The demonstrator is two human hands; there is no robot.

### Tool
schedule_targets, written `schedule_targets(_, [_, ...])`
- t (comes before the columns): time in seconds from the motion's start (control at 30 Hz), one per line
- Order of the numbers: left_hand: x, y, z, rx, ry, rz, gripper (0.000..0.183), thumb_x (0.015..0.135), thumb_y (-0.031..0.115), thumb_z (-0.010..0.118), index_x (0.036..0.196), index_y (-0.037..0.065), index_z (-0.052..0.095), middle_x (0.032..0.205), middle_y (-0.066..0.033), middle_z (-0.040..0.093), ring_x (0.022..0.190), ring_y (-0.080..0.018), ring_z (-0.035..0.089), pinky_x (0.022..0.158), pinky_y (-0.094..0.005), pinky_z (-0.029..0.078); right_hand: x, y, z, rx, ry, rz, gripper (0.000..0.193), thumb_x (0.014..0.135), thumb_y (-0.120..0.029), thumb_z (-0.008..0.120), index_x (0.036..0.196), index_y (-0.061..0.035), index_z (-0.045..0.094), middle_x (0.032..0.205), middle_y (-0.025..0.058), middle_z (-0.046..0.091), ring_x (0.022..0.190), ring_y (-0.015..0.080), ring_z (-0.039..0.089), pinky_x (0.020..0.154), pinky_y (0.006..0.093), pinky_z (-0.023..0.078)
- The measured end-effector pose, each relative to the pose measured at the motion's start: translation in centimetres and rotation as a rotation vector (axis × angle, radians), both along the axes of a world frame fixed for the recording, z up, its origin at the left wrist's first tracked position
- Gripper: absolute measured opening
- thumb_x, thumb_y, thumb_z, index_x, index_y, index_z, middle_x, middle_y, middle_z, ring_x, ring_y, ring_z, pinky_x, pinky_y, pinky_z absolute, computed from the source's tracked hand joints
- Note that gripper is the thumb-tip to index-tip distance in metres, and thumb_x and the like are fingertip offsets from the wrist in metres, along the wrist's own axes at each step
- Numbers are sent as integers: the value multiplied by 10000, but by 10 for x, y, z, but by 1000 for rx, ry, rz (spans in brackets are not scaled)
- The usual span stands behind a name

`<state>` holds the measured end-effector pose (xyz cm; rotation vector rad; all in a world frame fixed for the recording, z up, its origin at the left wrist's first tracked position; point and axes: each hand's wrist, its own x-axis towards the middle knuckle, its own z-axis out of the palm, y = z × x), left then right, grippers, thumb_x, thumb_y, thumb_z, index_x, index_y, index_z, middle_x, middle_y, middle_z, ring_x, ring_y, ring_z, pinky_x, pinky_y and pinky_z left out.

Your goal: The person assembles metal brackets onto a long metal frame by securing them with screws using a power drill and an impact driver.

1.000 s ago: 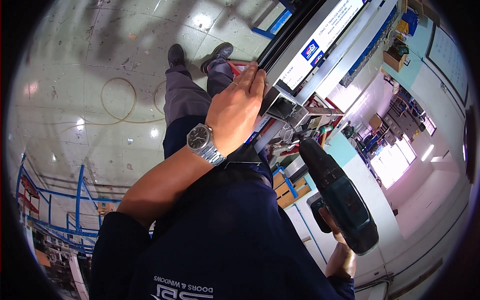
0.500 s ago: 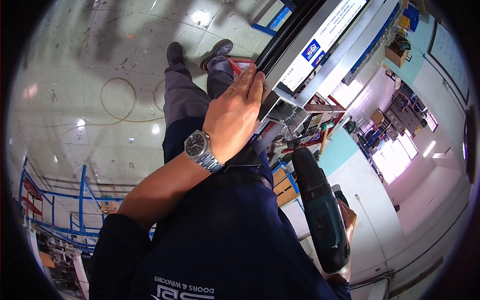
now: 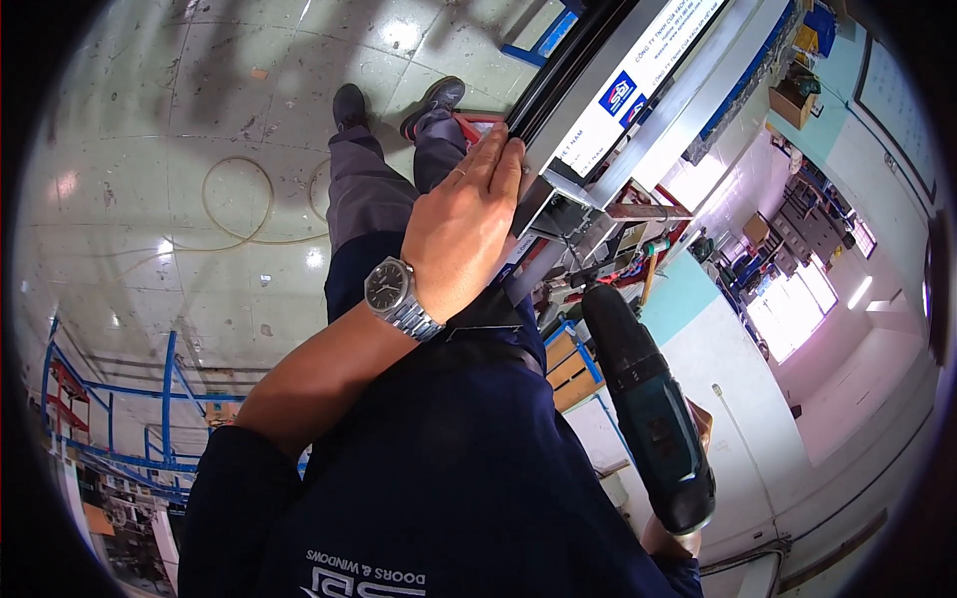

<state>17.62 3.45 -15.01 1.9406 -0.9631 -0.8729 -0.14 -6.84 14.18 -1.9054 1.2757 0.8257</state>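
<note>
The black-and-teal pistol-shaped cordless drill (image 3: 653, 429) sits just off the near end of the long silver metal profile (image 3: 581, 102). The right hand (image 3: 703, 427), half hidden, grips the drill; the left hand (image 3: 464, 224) lies flat, fingers extended, along the profile's left edge.

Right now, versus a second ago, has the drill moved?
Yes. The drill has swung: its back end sits further left against the white wall behind it.

The profile (image 3: 580, 105) looks like smooth metal, the drill (image 3: 650, 411) plastic.
</note>
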Motion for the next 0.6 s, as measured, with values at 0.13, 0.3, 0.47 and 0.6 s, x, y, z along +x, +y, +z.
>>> schedule_targets(0.13, [3, 3, 3, -17, -26, -10, 813, 636, 94, 856, 1361, -45, 516, 1441, -230, 507, 1127, -360, 649, 913, -378, 567, 3, -18, -24, 22, -53, 36, 339, 802, -92, 758, 1106, 28, 669, 886, 111, 670, 766, 215, 690, 672, 307, 542])
schedule_targets(0.3, [-2, 1, 4, -15, 56, -12, 821, 650, 59, 827, 1388, -52, 484, 1458, -244, 483, 1197, -366, 608, 956, -388, 544, 16, -26, -46, 49, -98, 89, 347, 802, -86, 752, 1114, 38, 668, 887, 127, 671, 765, 238, 704, 663, 316, 549])
schedule_targets(0.47, [3, 2, 2, -6, 11, -38, 827, 658, 54, 818, 1402, -50, 472, 1466, -250, 473, 1229, -368, 587, 982, -390, 529, 12, -38, -50, 51, -140, 327, 373, 823, -119, 764, 1139, 51, 664, 904, 144, 680, 742, 233, 715, 629, 285, 552])
schedule_targets(0.6, [-2, 2, 1, -1, 8, -16, 818, 677, 81, 828, 1404, -45, 473, 1467, -249, 472, 1231, -364, 588, 987, -387, 528, 12, -42, -48, 135, -72, -24, 399, 816, -124, 783, 1155, 50, 664, 919, 129, 689, 761, 221, 718, 640, 299, 560])
